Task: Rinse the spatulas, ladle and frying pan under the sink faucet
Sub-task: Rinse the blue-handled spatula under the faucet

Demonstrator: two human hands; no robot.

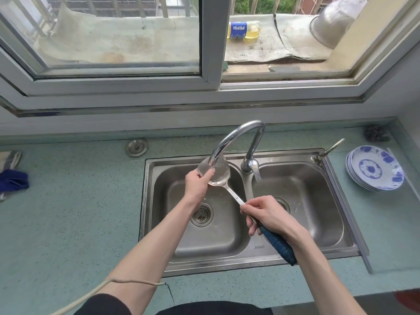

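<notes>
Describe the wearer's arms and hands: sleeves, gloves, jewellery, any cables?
Both hands are bare: left hand and right hand show no gloves, rings or watch. Forearms are uncovered up to about the elbow. A dark sleeve shows at the left upper arm, with dark clothing along the bottom edge. A thin beige cord crosses the left arm near the elbow.

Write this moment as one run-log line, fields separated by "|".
step: rinsing spatula | faucet: over left basin | left hand: on blade | right hand: grips blue handle
</notes>
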